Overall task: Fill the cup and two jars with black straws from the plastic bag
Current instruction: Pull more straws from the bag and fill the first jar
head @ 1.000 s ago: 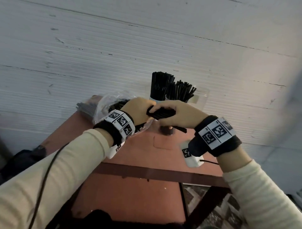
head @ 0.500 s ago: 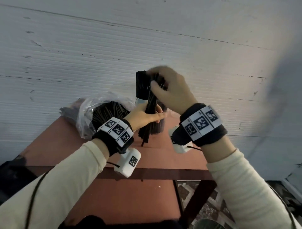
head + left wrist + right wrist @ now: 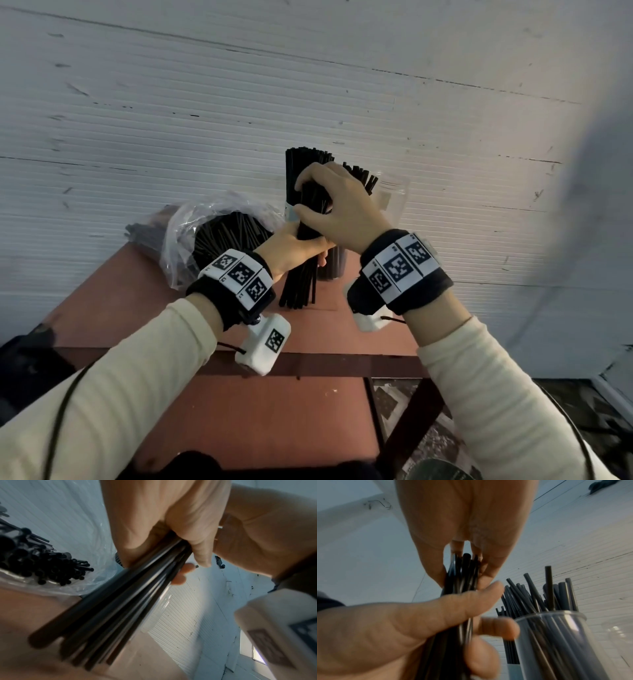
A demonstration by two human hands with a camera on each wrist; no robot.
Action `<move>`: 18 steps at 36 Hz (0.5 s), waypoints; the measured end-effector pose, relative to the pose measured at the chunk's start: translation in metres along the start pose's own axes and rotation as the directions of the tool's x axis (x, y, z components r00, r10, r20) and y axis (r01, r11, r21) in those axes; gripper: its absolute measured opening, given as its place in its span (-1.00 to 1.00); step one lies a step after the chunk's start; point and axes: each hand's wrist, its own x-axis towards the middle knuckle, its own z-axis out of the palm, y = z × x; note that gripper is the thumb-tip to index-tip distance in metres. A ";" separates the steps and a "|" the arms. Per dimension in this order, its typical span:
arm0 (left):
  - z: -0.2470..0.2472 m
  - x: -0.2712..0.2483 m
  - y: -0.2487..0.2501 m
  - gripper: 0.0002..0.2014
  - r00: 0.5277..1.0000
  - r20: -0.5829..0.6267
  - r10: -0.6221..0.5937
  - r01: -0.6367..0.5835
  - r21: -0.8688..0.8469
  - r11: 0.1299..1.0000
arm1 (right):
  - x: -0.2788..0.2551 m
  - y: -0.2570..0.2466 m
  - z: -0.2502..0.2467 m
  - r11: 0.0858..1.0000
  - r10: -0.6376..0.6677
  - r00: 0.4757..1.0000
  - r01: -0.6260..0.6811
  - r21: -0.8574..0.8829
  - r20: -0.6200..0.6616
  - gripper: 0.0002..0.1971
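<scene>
Both hands clench one bundle of black straws [image 3: 301, 274] at frame centre, left hand [image 3: 291, 248] low, right hand [image 3: 337, 205] capping the top; square the ends on the bench [image 3: 239, 411] before loading the empty jar [image 3: 394, 195].

Your path right was blocked by the filled jar [image 3: 556, 635]; the plastic bag [image 3: 191, 236] crowded the left.

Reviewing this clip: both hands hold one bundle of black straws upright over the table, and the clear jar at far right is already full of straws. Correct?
Not quite. The clear jar at far right is empty, as the head view shows. The rest holds: left hand and right hand both grip the bundle of black straws upright over the table.
</scene>
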 end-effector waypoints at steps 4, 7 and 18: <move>-0.003 -0.001 -0.008 -0.73 0.992 0.092 -0.091 0.089 0.026 0.996 | -0.001 0.003 0.007 1.000 0.009 0.999 -0.009 -0.007 0.050 -0.73; -0.005 -0.001 -0.010 -0.77 0.987 0.100 -0.122 0.117 0.055 0.992 | -0.002 0.003 0.009 1.000 0.002 0.999 -0.003 0.017 0.034 -0.69; -0.004 0.005 -0.023 -0.59 0.959 0.083 -0.270 0.262 0.095 0.960 | -0.007 0.000 0.008 0.997 0.027 0.999 -0.025 0.070 -0.024 -0.60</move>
